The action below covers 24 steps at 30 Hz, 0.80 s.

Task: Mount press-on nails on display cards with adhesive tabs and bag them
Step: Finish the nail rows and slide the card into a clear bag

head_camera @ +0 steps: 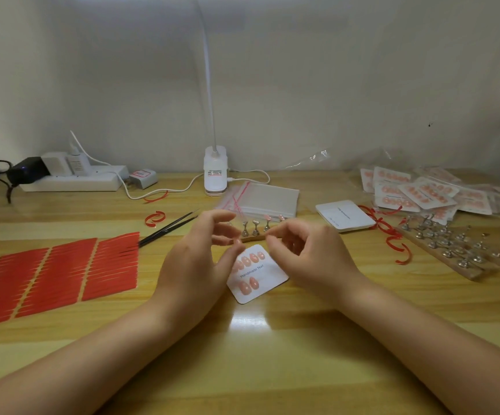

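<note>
Seen from the head camera, the left hand (201,253) and right hand (302,253) hover with fingers curled just above a white display card (268,281) lying on the bench (242,354); whether either pinches anything is too small to tell. The card carries several pink nails (253,258). Just beyond the fingertips stands a wooden nail holder strip (256,232). Left of the left hand lie red adhesive tab sheets (57,274); beyond the right hand, bagged finished cards (422,193).

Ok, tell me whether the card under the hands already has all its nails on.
No. The card shows nails along its top row but only two in the bottom row, with bare white space beside them.
</note>
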Each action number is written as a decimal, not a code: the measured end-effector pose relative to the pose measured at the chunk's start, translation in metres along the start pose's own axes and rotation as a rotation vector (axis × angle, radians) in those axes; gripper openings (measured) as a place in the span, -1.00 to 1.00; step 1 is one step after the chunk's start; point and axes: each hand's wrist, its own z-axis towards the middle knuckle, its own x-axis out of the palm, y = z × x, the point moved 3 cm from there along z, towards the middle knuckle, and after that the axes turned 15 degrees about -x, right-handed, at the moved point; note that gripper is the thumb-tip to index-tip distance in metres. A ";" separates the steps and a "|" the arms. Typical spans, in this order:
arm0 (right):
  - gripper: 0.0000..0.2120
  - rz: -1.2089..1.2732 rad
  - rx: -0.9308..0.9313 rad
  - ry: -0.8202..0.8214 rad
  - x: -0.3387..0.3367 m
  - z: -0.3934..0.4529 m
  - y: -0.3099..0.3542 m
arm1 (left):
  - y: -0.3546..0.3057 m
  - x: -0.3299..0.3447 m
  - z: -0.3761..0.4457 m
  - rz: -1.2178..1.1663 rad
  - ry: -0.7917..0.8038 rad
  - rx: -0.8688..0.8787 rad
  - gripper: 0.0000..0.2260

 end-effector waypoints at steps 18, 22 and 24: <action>-0.18 -0.203 0.001 0.416 0.006 -0.002 -0.020 | 0.015 0.004 0.011 -0.250 0.114 -0.275 -0.58; -0.21 -0.078 -0.039 0.255 0.007 -0.005 -0.011 | 0.012 0.001 0.010 -0.236 0.098 -0.105 -0.54; -0.22 -0.029 -0.044 0.237 0.009 -0.007 -0.006 | 0.011 -0.001 0.009 -0.210 0.093 -0.016 -0.54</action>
